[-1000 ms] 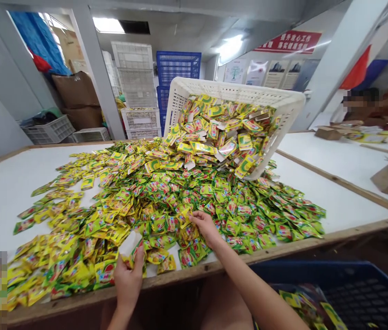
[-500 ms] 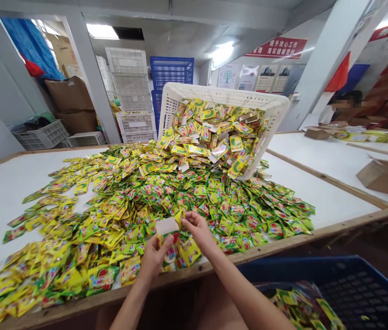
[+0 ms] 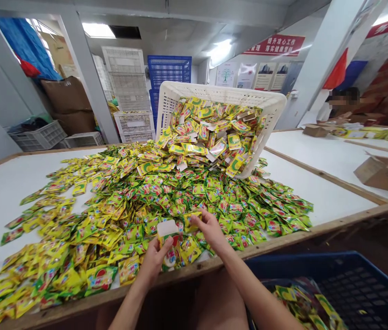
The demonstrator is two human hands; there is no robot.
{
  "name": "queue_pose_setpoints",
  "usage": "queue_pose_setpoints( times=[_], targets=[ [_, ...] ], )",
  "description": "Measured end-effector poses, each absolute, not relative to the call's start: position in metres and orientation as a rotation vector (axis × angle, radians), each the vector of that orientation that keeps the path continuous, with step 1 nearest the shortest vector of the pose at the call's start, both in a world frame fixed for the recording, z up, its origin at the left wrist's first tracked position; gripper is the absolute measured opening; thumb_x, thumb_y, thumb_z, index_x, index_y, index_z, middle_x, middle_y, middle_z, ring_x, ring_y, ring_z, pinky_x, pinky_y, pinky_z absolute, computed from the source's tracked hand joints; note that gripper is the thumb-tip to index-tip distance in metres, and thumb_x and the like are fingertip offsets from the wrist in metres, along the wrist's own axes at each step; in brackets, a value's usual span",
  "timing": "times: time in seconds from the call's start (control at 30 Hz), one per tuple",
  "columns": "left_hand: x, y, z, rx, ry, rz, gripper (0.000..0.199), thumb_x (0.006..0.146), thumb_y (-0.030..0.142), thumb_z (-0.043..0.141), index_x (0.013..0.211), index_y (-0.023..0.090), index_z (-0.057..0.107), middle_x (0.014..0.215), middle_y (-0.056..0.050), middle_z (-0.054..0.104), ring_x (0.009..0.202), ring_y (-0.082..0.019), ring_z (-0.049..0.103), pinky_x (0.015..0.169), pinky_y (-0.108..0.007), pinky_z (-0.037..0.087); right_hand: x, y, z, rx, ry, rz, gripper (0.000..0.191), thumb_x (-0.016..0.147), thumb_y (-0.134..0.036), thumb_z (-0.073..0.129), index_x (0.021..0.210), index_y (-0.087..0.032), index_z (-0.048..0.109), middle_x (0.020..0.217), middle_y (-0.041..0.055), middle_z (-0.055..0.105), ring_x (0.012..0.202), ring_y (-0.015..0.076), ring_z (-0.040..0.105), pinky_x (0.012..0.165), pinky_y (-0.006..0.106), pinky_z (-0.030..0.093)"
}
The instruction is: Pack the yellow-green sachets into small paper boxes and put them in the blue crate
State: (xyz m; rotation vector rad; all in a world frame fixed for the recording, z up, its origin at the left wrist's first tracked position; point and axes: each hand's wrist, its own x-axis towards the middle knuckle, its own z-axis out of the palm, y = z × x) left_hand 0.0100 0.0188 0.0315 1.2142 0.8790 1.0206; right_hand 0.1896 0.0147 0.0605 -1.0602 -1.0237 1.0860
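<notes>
My left hand [image 3: 156,257] is closed around a small printed box [image 3: 170,243] whose white top flap stands up. To the right of the box, my right hand [image 3: 210,229] pinches a yellow sachet [image 3: 191,221] at its right end. Both hands are over the near edge of a broad heap of green and yellow sachets [image 3: 214,201]. Behind the heap, a tilted white plastic basket [image 3: 276,107] spills many small yellow boxes [image 3: 197,150] towards me.
A wooden rim [image 3: 269,245] edges the white table. Below it at right stands a blue crate [image 3: 304,261] with packets inside. An opened cardboard box [image 3: 383,174] sits on the right-hand table. Stacked crates [image 3: 125,80] stand behind, and a person [image 3: 328,110] is at far right.
My right hand has moved right, away from the box's opening, with the yellow sachet now drawn clear of the box. My left hand still holds the box nearly in place.
</notes>
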Motion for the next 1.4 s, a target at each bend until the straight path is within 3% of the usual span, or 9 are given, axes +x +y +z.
queue_pose_setpoints(
  times=[0.17,0.27,0.37,0.47,0.6,0.77,1.0,1.27,1.4],
  targets=[
    [0.019,0.018,0.023,1.354,0.885,0.953,0.044,0.067,0.045,0.066,0.097,0.014,0.063,0.093,-0.010,0.070,0.090,-0.026,0.063,0.081,-0.037,0.048,0.188,0.015,0.078,-1.061,-1.276,1.032,0.018,0.077,-0.036,0.057,0.084,-0.020,0.053,0.067,-0.0022,0.055,0.059,0.0127,0.052,0.050,0.022,0.042],
    [0.023,0.018,0.015,1.356,0.883,0.978,0.042,0.067,0.043,0.067,0.097,0.014,0.062,0.092,-0.009,0.069,0.086,-0.025,0.063,0.078,-0.036,0.048,0.181,0.016,0.082,-1.215,-1.631,0.734,0.002,0.079,-0.020,0.052,0.080,-0.019,0.054,0.072,-0.0005,0.055,0.067,0.0137,0.051,0.060,0.024,0.041],
    [0.024,0.019,0.007,1.363,0.895,0.995,0.041,0.068,0.040,0.067,0.097,0.013,0.060,0.088,-0.009,0.069,0.079,-0.022,0.062,0.072,-0.032,0.048,0.174,0.017,0.087,-1.287,-1.922,0.439,0.010,0.077,-0.009,0.052,0.079,-0.019,0.054,0.080,0.0012,0.054,0.076,0.0144,0.050,0.067,0.024,0.038],
    [0.024,0.019,0.004,1.368,0.897,1.027,0.037,0.069,0.038,0.066,0.095,0.012,0.059,0.081,-0.006,0.067,0.073,-0.019,0.060,0.067,-0.029,0.046,0.169,0.018,0.091,-1.290,-2.124,0.363,0.012,0.078,-0.006,0.051,0.079,-0.018,0.053,0.081,0.0010,0.053,0.076,0.0132,0.050,0.065,0.022,0.035],
    [0.025,0.018,0.005,1.361,0.910,1.014,0.034,0.068,0.037,0.066,0.089,0.012,0.058,0.072,-0.002,0.063,0.065,-0.016,0.056,0.060,-0.025,0.043,0.164,0.022,0.093,-1.394,-2.256,0.258,0.011,0.077,-0.006,0.053,0.076,-0.017,0.052,0.076,0.0008,0.052,0.070,0.0128,0.049,0.059,0.022,0.032],
    [0.024,0.016,0.003,1.365,0.896,1.034,0.034,0.068,0.035,0.067,0.092,0.013,0.058,0.080,-0.003,0.065,0.073,-0.018,0.057,0.067,-0.027,0.044,0.158,0.026,0.090,-1.379,-2.245,0.133,0.009,0.078,-0.009,0.054,0.077,-0.017,0.052,0.080,0.0028,0.052,0.072,0.0145,0.050,0.062,0.023,0.036],
    [0.019,0.021,-0.003,1.425,0.930,1.101,0.028,0.067,0.034,0.066,0.086,0.014,0.062,0.084,-0.004,0.066,0.080,-0.021,0.058,0.073,-0.029,0.045,0.155,0.017,0.071,-1.188,-2.155,0.194,0.024,0.077,-0.014,0.060,0.099,-0.016,0.050,0.088,0.0049,0.055,0.083,0.0183,0.049,0.075,0.030,0.040],
    [0.018,0.021,-0.005,1.369,0.885,1.085,0.032,0.067,0.034,0.066,0.090,0.013,0.060,0.084,-0.004,0.066,0.078,-0.019,0.058,0.072,-0.029,0.046,0.151,0.009,0.072,-1.245,-2.014,0.146,0.009,0.074,-0.020,0.066,0.072,-0.018,0.057,0.096,0.0044,0.051,0.095,0.0202,0.041,0.083,0.034,0.036],
    [0.018,0.021,-0.001,1.387,0.913,1.097,0.034,0.066,0.036,0.066,0.090,0.013,0.061,0.086,-0.005,0.066,0.081,-0.021,0.059,0.073,-0.029,0.046,0.151,0.015,0.078,-1.262,-2.133,0.086,0.014,0.076,-0.025,0.065,0.066,-0.018,0.059,0.096,0.0033,0.053,0.094,0.0198,0.041,0.081,0.034,0.033]
  ],
)
